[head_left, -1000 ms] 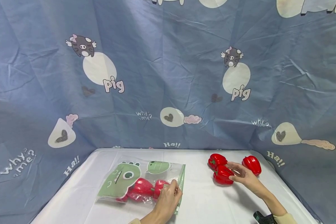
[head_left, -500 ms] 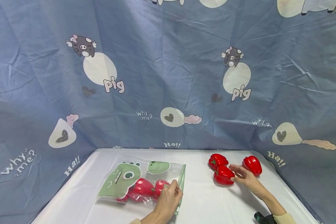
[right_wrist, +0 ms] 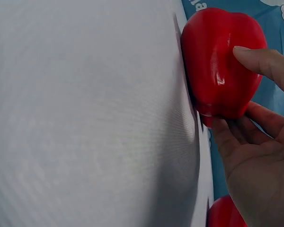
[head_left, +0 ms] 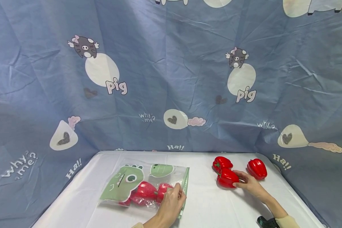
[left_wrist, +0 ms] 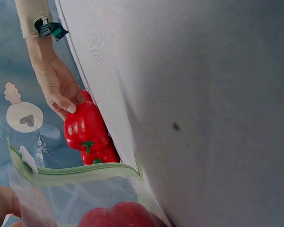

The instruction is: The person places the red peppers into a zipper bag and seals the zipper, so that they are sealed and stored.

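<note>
A clear zip bag printed with a green dinosaur lies on the white table; red peppers show inside it. My left hand pinches the bag's green zip edge at its open right end. To the right, three loose red peppers sit close together: a far one, a near one and a right one. My right hand grips the near pepper, thumb on one side and fingers curled round the other.
A blue cartoon-print cloth hangs behind the table and wraps both sides. The table's right edge runs just beyond the right pepper. Bare white tabletop lies between the bag and the peppers.
My right hand has slid down and left from over the near pepper and closed its thumb and fingers round it. The left hand and the bag have not moved.
</note>
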`<action>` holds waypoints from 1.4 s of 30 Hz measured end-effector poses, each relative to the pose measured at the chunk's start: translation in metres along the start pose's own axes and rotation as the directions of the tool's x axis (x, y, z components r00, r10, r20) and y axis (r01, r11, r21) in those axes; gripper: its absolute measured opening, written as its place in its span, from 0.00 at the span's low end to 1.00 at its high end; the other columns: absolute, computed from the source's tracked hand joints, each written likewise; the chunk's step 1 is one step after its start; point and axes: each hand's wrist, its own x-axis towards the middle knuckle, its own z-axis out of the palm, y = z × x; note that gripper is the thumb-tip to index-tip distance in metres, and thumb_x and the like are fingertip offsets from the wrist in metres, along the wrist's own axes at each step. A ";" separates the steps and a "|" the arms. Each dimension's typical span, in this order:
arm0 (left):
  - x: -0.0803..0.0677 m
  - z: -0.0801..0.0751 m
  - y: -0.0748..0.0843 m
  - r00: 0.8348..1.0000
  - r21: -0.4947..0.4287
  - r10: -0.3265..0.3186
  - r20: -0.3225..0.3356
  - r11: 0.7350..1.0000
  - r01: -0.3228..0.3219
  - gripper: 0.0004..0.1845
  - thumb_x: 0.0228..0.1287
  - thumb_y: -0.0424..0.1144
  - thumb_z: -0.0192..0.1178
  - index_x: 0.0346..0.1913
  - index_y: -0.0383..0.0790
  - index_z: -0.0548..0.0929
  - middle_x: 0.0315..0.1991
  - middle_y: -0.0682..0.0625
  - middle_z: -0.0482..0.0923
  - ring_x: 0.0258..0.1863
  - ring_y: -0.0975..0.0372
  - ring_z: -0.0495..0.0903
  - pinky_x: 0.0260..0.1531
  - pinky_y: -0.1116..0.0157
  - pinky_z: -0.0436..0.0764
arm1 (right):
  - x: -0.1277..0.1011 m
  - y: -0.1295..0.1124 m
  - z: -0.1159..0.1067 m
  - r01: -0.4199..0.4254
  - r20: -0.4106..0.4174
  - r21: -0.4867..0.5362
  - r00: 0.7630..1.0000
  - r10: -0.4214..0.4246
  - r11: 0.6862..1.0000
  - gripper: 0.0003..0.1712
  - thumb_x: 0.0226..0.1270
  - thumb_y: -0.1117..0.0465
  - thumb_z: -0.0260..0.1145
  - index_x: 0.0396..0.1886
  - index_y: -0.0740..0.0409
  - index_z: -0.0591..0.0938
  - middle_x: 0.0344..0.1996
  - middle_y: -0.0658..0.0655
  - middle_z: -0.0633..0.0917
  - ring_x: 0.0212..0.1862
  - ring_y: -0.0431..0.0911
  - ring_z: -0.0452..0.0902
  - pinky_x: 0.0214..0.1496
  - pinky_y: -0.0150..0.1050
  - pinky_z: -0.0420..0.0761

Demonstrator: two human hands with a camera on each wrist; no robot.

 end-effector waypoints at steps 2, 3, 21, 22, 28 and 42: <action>0.000 0.000 0.000 1.000 0.000 -0.002 0.001 1.000 0.002 0.12 0.48 0.26 0.62 0.25 0.44 0.71 0.14 0.58 0.73 0.16 0.77 0.66 0.14 0.82 0.64 | 0.000 0.000 0.001 -0.001 -0.009 -0.014 1.000 0.001 1.000 0.42 0.58 0.59 0.70 0.68 0.69 0.64 0.66 0.72 0.69 0.67 0.66 0.65 0.59 0.45 0.76; 0.000 0.000 0.000 1.000 -0.002 -0.003 0.001 1.000 0.003 0.12 0.48 0.26 0.62 0.25 0.44 0.71 0.14 0.58 0.73 0.16 0.77 0.66 0.14 0.82 0.64 | 0.000 0.000 0.002 -0.004 -0.014 -0.017 1.000 0.004 1.000 0.42 0.58 0.58 0.70 0.68 0.69 0.64 0.66 0.72 0.69 0.67 0.66 0.65 0.59 0.45 0.76; 0.002 0.000 0.001 1.000 0.011 -0.002 -0.017 1.000 0.002 0.12 0.47 0.26 0.62 0.24 0.45 0.70 0.14 0.60 0.72 0.16 0.78 0.64 0.14 0.83 0.63 | 0.000 -0.016 0.018 -0.063 -0.071 -0.028 0.996 0.061 0.998 0.40 0.57 0.53 0.71 0.66 0.67 0.69 0.62 0.68 0.74 0.63 0.63 0.71 0.56 0.46 0.79; 0.002 0.000 0.001 1.000 0.013 -0.002 -0.016 1.000 0.002 0.12 0.47 0.26 0.62 0.24 0.45 0.70 0.14 0.60 0.72 0.16 0.78 0.64 0.14 0.83 0.63 | 0.000 -0.018 0.019 -0.059 -0.070 -0.024 0.996 0.057 0.998 0.40 0.57 0.53 0.71 0.65 0.67 0.69 0.62 0.68 0.74 0.63 0.63 0.71 0.56 0.45 0.79; 0.001 0.000 0.000 1.000 0.020 -0.004 -0.011 1.000 0.004 0.12 0.47 0.25 0.62 0.24 0.44 0.70 0.14 0.58 0.74 0.16 0.77 0.66 0.14 0.82 0.65 | 0.003 -0.023 0.028 -0.001 -0.030 -0.014 1.000 0.001 1.000 0.38 0.58 0.55 0.70 0.65 0.67 0.69 0.61 0.68 0.75 0.61 0.62 0.74 0.53 0.41 0.81; 0.001 -0.001 0.000 0.999 0.001 -0.035 0.017 0.999 0.035 0.12 0.49 0.26 0.61 0.25 0.45 0.71 0.15 0.59 0.73 0.17 0.77 0.66 0.15 0.82 0.64 | 0.007 -0.040 0.061 0.108 0.118 0.064 0.986 -0.115 0.992 0.36 0.60 0.60 0.69 0.65 0.69 0.68 0.61 0.71 0.74 0.60 0.62 0.74 0.52 0.36 0.81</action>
